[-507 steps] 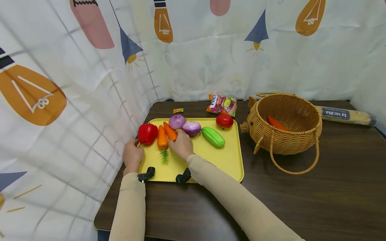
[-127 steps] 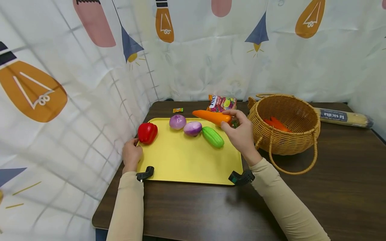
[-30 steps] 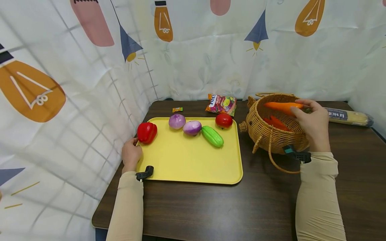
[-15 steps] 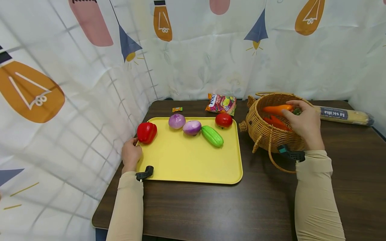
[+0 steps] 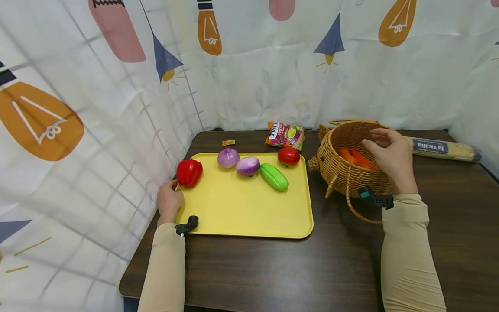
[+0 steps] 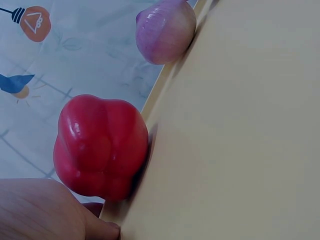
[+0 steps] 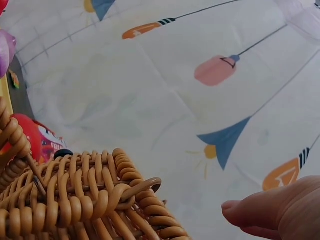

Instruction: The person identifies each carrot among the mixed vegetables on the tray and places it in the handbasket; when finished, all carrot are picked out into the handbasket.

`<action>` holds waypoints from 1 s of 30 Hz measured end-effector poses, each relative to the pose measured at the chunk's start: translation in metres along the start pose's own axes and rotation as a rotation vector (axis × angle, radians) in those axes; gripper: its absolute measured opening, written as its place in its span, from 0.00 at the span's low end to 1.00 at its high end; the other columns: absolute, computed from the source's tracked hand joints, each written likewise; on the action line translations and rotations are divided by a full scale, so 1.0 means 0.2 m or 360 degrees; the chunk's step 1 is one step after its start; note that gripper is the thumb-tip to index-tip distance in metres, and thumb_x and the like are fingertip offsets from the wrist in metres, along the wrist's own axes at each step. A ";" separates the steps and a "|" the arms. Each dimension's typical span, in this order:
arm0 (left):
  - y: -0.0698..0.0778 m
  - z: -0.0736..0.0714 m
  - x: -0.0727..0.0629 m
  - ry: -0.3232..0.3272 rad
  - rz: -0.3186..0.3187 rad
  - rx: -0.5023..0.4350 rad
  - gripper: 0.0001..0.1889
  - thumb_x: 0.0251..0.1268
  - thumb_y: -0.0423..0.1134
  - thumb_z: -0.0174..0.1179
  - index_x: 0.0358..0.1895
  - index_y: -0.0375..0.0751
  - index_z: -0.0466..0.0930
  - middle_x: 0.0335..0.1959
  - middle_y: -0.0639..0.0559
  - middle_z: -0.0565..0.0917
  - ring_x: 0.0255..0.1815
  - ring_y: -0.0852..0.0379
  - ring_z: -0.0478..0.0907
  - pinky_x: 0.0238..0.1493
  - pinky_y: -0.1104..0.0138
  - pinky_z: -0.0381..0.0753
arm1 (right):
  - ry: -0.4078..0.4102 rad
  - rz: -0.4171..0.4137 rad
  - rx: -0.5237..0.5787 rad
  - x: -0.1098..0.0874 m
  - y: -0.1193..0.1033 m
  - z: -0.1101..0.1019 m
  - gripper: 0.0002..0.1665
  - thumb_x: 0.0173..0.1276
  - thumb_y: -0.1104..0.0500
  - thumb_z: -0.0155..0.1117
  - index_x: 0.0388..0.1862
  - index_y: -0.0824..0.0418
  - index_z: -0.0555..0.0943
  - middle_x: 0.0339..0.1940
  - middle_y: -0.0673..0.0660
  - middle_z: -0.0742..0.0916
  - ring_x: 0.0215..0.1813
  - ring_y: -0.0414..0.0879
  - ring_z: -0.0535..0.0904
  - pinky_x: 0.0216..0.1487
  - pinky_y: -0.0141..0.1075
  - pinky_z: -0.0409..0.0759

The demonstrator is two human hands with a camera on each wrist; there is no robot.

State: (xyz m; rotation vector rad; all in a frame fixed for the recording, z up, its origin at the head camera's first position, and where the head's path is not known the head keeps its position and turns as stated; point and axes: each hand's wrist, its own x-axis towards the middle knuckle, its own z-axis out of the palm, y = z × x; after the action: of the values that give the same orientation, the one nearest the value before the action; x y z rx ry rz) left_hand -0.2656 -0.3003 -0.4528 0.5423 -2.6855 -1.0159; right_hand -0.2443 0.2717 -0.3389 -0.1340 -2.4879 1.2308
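Observation:
My left hand (image 5: 170,202) grips the left rim of a yellow tray (image 5: 241,212); in the left wrist view its thumb (image 6: 102,229) lies on the rim. Just beyond it is a red bell pepper (image 5: 189,173). Over the right side of a pig-shaped wicker basket (image 5: 339,173) hovers my right hand (image 5: 393,160), holding nothing, thumb and fingers apart. Several orange carrots (image 5: 356,158) lie inside the basket, partly hidden by its wall. The right wrist view shows the basket's woven rim (image 7: 90,200) and part of my right hand (image 7: 280,210).
On the tray lie a purple onion (image 5: 228,158), a purple eggplant-like piece (image 5: 247,166), a green cucumber (image 5: 274,177) and a red tomato (image 5: 289,156). Behind stand a snack bag (image 5: 286,135) and a small wrapped sweet (image 5: 228,142). A spaghetti pack (image 5: 448,149) lies right of the basket.
Several seconds ago carrots lay on the tray; none lie there now. My right hand carried the last carrot rightward, lowered it and let it go into the basket. My left hand stays at the rim.

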 end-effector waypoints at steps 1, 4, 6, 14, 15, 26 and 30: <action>0.00 0.00 0.00 -0.0001 0.0001 0.0002 0.23 0.65 0.30 0.44 0.63 0.32 0.74 0.61 0.35 0.77 0.60 0.35 0.71 0.62 0.46 0.69 | 0.0004 0.0001 0.0000 0.00 0.00 0.00 0.37 0.69 0.40 0.57 0.68 0.62 0.71 0.63 0.66 0.77 0.62 0.62 0.72 0.57 0.56 0.70; 0.00 0.00 0.00 -0.0001 0.0002 0.0005 0.23 0.66 0.30 0.44 0.63 0.32 0.74 0.61 0.35 0.77 0.59 0.35 0.71 0.61 0.46 0.69 | 0.0021 0.0011 -0.0011 0.00 -0.01 0.00 0.36 0.69 0.39 0.56 0.67 0.60 0.72 0.62 0.65 0.78 0.60 0.59 0.72 0.56 0.52 0.71; 0.00 0.00 0.00 -0.0001 0.0003 0.0009 0.23 0.66 0.30 0.44 0.63 0.31 0.74 0.60 0.35 0.77 0.59 0.35 0.72 0.61 0.45 0.70 | 0.0040 0.0022 -0.0012 0.00 -0.01 0.01 0.35 0.69 0.39 0.56 0.67 0.59 0.73 0.61 0.63 0.79 0.58 0.54 0.73 0.53 0.47 0.71; 0.01 -0.01 0.01 0.0002 -0.0008 0.0014 0.23 0.67 0.30 0.45 0.63 0.32 0.74 0.60 0.35 0.77 0.58 0.36 0.72 0.61 0.46 0.70 | 0.0100 0.0026 0.0083 -0.01 -0.03 0.02 0.29 0.70 0.41 0.57 0.64 0.55 0.77 0.54 0.48 0.81 0.49 0.33 0.73 0.45 0.31 0.70; 0.02 -0.01 0.01 0.0001 -0.0009 0.0008 0.23 0.67 0.30 0.45 0.63 0.31 0.74 0.60 0.35 0.77 0.59 0.36 0.72 0.61 0.46 0.70 | 0.0104 0.0020 0.0107 -0.01 -0.03 0.03 0.29 0.70 0.41 0.57 0.63 0.54 0.77 0.53 0.47 0.81 0.49 0.32 0.73 0.45 0.31 0.70; 0.00 0.01 0.01 -0.0001 -0.0014 -0.0011 0.23 0.66 0.30 0.44 0.63 0.32 0.75 0.58 0.35 0.78 0.57 0.36 0.72 0.61 0.47 0.69 | 0.0091 0.0008 0.0212 -0.02 -0.06 0.05 0.26 0.71 0.43 0.57 0.61 0.55 0.78 0.49 0.45 0.82 0.47 0.32 0.73 0.44 0.29 0.71; 0.01 0.00 0.01 -0.0005 -0.0032 -0.0007 0.23 0.66 0.30 0.44 0.63 0.32 0.74 0.59 0.35 0.78 0.57 0.36 0.72 0.61 0.46 0.69 | -0.0028 -0.0005 0.0720 -0.01 -0.08 0.06 0.24 0.69 0.49 0.63 0.59 0.61 0.78 0.50 0.47 0.83 0.47 0.36 0.79 0.45 0.24 0.78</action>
State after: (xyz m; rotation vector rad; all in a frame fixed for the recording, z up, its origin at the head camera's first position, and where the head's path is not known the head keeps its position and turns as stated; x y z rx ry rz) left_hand -0.2674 -0.2995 -0.4522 0.5688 -2.6850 -1.0283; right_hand -0.2449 0.2532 -0.3341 -0.0020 -2.1540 1.7585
